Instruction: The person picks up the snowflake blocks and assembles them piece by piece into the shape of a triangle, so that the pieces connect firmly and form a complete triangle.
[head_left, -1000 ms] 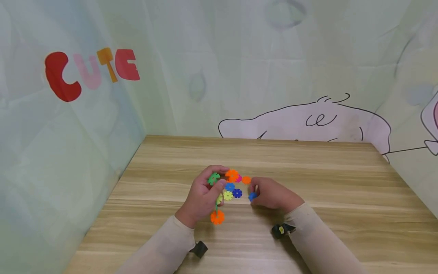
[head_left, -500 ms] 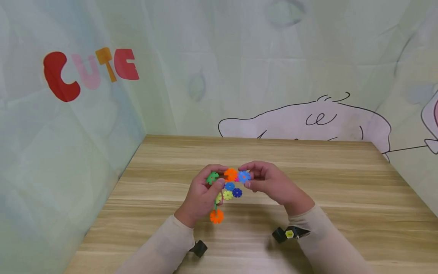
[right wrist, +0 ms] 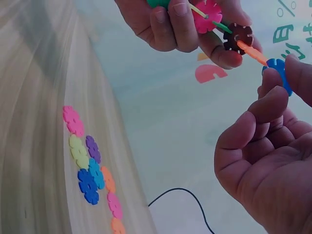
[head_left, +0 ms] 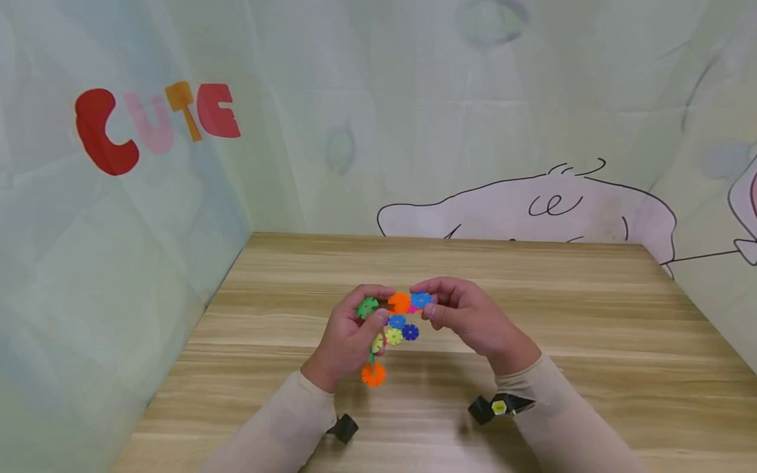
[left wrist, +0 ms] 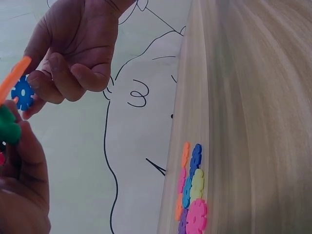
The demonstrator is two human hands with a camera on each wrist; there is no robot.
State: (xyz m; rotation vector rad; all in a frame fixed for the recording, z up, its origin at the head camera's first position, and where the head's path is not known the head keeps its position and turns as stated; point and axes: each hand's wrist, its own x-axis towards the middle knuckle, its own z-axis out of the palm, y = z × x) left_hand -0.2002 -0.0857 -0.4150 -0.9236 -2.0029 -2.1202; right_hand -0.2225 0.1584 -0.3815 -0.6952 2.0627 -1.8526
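My left hand (head_left: pixel 349 345) holds a chain of slotted plastic snowflake discs above the table. In the head view the chain shows a green disc (head_left: pixel 367 307), an orange disc (head_left: pixel 400 303) at the upper end and another orange disc (head_left: pixel 374 375) hanging below the hand. A brown disc (right wrist: pixel 238 38) and a pink disc (right wrist: pixel 208 15) of it show in the right wrist view. With thumb and fingers, my right hand (head_left: pixel 476 322) pinches a blue snowflake disc (head_left: pixel 421 301), its edge right at the upper orange disc. Part of the chain is hidden behind the left fingers.
Several loose discs lie flat on the wooden table (head_left: pixel 532 282) beneath the hands, among them a dark blue disc (head_left: pixel 411 332), a yellow disc (head_left: pixel 394 337) and a purple disc (right wrist: pixel 92 149). Printed cloth walls (head_left: pixel 355 98) border the table at the back and sides.
My right hand has lifted the blue disc from near the table, up and left to the chain's upper orange disc, where the blue disc has since tilted slightly. The left hand has barely moved.
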